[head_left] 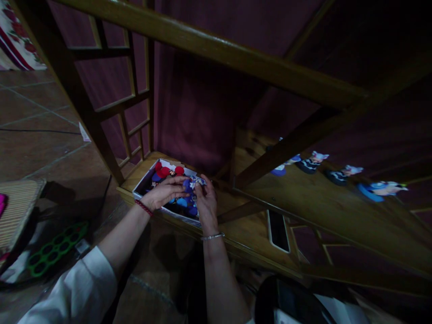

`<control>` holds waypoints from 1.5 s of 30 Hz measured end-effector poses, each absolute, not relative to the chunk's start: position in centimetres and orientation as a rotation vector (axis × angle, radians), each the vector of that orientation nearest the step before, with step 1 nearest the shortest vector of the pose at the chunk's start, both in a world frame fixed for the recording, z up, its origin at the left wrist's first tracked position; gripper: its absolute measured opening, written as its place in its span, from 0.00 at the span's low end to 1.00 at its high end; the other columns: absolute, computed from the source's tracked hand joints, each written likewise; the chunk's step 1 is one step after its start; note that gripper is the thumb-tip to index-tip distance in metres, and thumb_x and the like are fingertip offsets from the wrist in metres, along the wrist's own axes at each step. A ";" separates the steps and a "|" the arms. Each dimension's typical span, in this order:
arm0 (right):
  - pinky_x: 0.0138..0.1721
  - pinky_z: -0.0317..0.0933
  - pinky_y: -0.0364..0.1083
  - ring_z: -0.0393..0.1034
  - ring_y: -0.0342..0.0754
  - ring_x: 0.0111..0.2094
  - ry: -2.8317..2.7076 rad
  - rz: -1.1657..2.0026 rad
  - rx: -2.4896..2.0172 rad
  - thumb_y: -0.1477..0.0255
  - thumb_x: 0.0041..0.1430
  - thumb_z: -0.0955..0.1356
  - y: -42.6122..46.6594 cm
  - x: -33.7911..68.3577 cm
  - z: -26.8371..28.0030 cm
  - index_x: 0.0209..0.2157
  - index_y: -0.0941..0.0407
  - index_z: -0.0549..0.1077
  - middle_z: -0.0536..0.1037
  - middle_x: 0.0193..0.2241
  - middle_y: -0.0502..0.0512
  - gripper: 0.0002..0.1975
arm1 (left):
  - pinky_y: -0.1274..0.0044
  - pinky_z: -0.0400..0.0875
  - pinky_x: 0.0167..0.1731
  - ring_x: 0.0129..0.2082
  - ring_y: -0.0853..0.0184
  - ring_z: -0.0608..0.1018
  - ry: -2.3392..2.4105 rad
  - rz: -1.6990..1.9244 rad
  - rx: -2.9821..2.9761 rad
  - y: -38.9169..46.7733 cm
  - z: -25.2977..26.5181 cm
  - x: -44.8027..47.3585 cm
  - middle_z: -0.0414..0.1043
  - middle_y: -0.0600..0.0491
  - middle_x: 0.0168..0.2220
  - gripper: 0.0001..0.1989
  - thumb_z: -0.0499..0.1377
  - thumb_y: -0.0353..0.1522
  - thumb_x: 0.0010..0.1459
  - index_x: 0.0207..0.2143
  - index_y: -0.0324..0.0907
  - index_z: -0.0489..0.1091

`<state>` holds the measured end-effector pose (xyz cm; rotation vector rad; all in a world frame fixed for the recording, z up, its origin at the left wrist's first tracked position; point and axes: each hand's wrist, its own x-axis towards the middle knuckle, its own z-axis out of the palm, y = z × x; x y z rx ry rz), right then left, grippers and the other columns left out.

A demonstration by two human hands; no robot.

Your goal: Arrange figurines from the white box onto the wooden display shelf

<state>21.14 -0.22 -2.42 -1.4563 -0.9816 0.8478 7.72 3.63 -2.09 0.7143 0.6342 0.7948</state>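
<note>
A white-sided box (137, 191) full of small colourful figurines stands on the wooden shelf. Over its right end, a small white and blue figurine (197, 181) with a purple part is between my two hands. My right hand (207, 204) grips it with thumb and fingers from the right. From the left, my left hand (165, 193) closes its fingers at the purple part. Inside the box, a red figurine (164, 170) shows at the back, and blue and purple pieces lie partly hidden under my hands. Fine detail is lost in the dim light.
Several figurines on round bases, one a blue-based figurine (374, 191), stand on the higher shelf (303, 211) at right. A phone (278, 231) lies on the lower shelf. A wooden beam (216, 42) crosses above. A green tray with holes (57, 249) is at lower left.
</note>
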 end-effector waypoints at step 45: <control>0.45 0.60 0.50 0.65 0.47 0.43 -0.974 0.862 -1.444 0.67 0.51 0.63 0.1 21.6 -3.5 0.46 0.50 0.66 0.71 0.44 0.52 0.18 | 0.71 0.69 0.43 0.36 0.70 0.74 0.690 0.815 0.712 3.7 -2.1 7.7 0.71 0.50 0.37 0.18 0.60 0.21 0.46 0.42 0.38 0.68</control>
